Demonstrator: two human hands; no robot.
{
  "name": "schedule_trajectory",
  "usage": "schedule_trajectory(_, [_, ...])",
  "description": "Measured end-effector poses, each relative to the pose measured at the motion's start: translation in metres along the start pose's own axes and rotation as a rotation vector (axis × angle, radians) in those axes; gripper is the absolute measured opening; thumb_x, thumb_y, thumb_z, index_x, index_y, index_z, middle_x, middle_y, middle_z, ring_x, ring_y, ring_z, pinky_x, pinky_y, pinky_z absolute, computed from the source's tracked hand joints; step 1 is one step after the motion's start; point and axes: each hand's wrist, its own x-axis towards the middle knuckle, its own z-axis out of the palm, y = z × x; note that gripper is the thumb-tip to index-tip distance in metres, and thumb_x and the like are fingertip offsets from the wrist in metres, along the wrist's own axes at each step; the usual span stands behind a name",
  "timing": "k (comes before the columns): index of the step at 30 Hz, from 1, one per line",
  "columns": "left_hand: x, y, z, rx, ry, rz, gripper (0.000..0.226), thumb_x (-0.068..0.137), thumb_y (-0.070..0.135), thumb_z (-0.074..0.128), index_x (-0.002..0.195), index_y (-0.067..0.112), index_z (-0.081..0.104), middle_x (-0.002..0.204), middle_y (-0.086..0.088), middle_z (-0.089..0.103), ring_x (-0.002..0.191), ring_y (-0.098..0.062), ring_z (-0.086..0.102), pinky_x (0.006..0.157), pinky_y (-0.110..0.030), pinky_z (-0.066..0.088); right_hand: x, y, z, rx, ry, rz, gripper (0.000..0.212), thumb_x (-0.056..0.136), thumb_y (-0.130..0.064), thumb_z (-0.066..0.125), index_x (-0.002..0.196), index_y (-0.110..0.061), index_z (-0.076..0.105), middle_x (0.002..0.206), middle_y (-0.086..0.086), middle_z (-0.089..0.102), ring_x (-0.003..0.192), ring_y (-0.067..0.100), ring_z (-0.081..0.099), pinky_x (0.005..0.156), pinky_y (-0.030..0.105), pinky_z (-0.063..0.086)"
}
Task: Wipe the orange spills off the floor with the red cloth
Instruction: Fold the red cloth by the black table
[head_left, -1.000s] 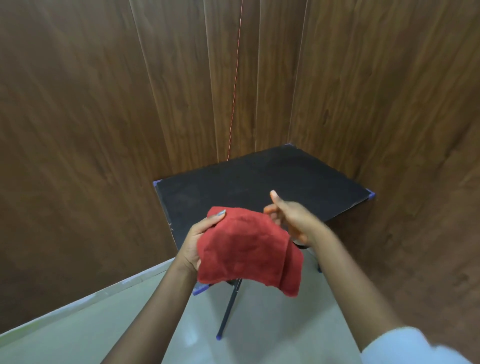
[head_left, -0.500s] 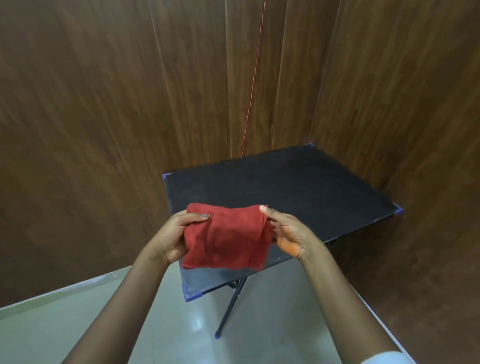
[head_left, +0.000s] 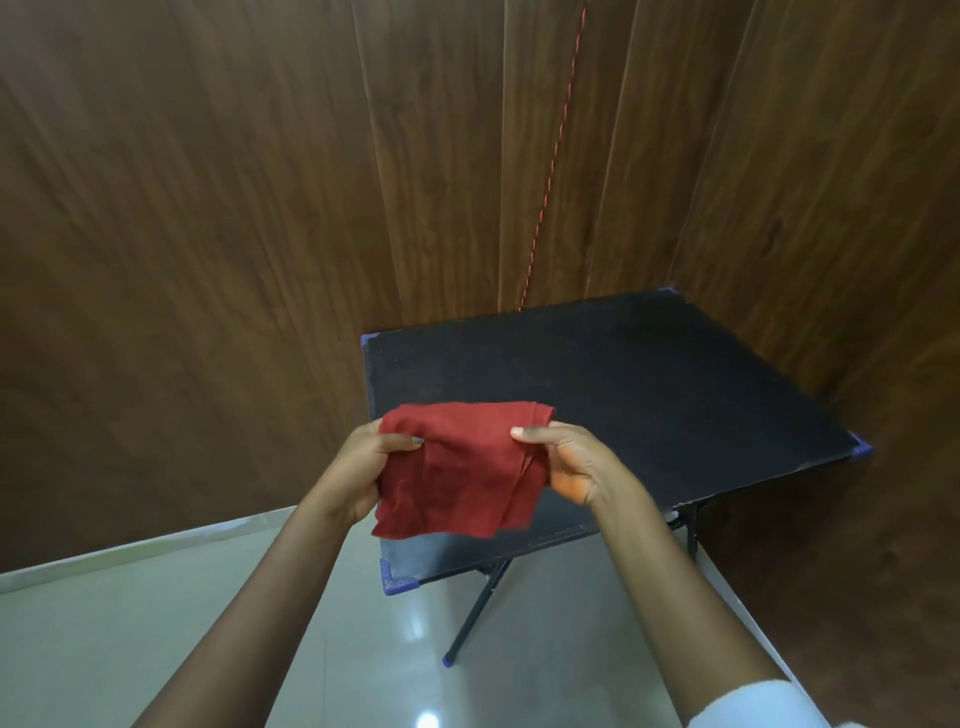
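Left hand (head_left: 363, 467) and right hand (head_left: 566, 462) each pinch the folded red cloth (head_left: 457, 467) above the black surface (head_left: 649, 384); keep it folded flat before lowering to the pale tiled floor (head_left: 156, 623).

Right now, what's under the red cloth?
Left hand and right hand hold the red cloth over the near-left part of the black table. The tabletop it covers is hidden; floor shows below.

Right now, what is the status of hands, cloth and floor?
Left hand and right hand both grip the red cloth, folded. Held above the black table, near edge. No orange spills visible on the floor.
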Motion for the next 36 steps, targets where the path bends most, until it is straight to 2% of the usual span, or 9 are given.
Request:
schedule_trajectory(4, [0.007,-0.006,-0.005,-0.114,0.175,-0.020,0.023,0.076,-0.010,0.059,0.098,-0.001,0.058,0.071,-0.013,0.066,0.057,-0.021,0.064,0.055,-0.027,0.053,0.005,-0.004,-0.002,-0.007,0.073,-0.028,0.048,0.076,0.013,0.062,0.119,-0.005,0.049,0.092,0.012,0.068,0.064,0.016,0.066,0.066,0.029,0.051])
schedule_trajectory(8, [0.002,-0.012,0.001,-0.374,0.043,-0.026,0.015,0.081,-0.006,0.057,0.093,0.002,0.057,0.069,-0.009,0.069,0.059,-0.017,0.066,0.056,-0.027,0.056,0.012,0.022,0.014,-0.060,0.077,0.047,0.083,0.072,0.018,0.063,0.143,-0.005,0.025,0.121,0.020,0.057,0.090,0.026,0.062,0.071,0.034,0.051])
schedule_trajectory(15, [0.009,-0.015,-0.018,0.299,0.294,0.061,0.054,0.082,0.004,0.067,0.129,0.014,0.043,0.101,-0.014,0.058,0.090,-0.026,0.057,0.073,-0.035,0.050,0.018,0.009,0.003,-0.296,0.164,-0.190,0.051,0.070,0.010,0.070,0.116,-0.010,0.062,0.098,0.013,0.061,0.075,0.015,0.060,0.067,0.018,0.051])
schedule_trajectory(19, [0.008,-0.020,-0.019,0.050,0.095,0.077,0.065,0.081,-0.005,0.063,0.137,0.012,0.034,0.105,-0.013,0.058,0.084,-0.018,0.058,0.075,-0.030,0.046,0.012,-0.002,0.001,-0.525,0.100,-0.265,0.046,0.071,0.005,0.072,0.115,-0.005,0.063,0.106,0.008,0.064,0.088,0.012,0.059,0.077,0.014,0.046])
schedule_trajectory(21, [0.010,-0.021,-0.023,0.328,0.013,0.142,0.075,0.078,-0.008,0.065,0.141,0.015,0.031,0.122,-0.009,0.052,0.103,-0.020,0.056,0.095,-0.036,0.044,0.009,-0.008,-0.003,-0.680,0.105,-0.273,0.051,0.071,0.006,0.072,0.119,-0.007,0.061,0.110,0.007,0.064,0.093,0.015,0.060,0.079,0.020,0.048])
schedule_trajectory(24, [0.010,-0.020,-0.022,0.939,0.108,0.396,0.049,0.077,-0.003,0.069,0.123,0.010,0.056,0.103,-0.003,0.056,0.100,-0.026,0.058,0.092,-0.040,0.047,0.002,-0.012,-0.005,-0.887,0.161,-0.341,0.036,0.075,0.001,0.071,0.108,-0.012,0.067,0.099,0.003,0.061,0.087,0.018,0.061,0.065,0.026,0.053])
schedule_trajectory(28, [-0.003,-0.011,-0.017,1.112,0.187,0.650,0.007,0.081,0.011,0.068,0.078,0.017,0.065,0.080,0.010,0.044,0.086,-0.017,0.046,0.077,-0.032,0.034,-0.005,-0.019,-0.017,-1.207,0.189,-0.506,0.005,0.079,-0.021,0.070,0.077,-0.025,0.066,0.092,-0.008,0.048,0.098,0.012,0.047,0.091,0.030,0.036])
schedule_trajectory(33, [-0.020,-0.002,-0.015,0.077,-0.181,0.348,0.020,0.079,0.017,0.067,0.094,0.005,0.061,0.083,-0.001,0.063,0.072,-0.009,0.059,0.065,-0.018,0.049,-0.019,-0.038,-0.025,-0.605,-0.145,-0.401,0.012,0.079,-0.020,0.070,0.075,-0.013,0.061,0.082,0.001,0.055,0.075,0.010,0.051,0.072,0.024,0.039])
schedule_trajectory(36, [-0.020,-0.008,0.001,-0.254,-0.175,0.169,0.018,0.085,0.018,0.053,0.098,0.007,0.059,0.074,-0.003,0.066,0.063,-0.011,0.063,0.060,-0.023,0.053,-0.011,-0.030,-0.020,-0.168,-0.182,-0.191,0.023,0.075,-0.029,0.070,0.084,-0.008,0.064,0.079,0.009,0.065,0.069,0.016,0.062,0.064,0.027,0.053])
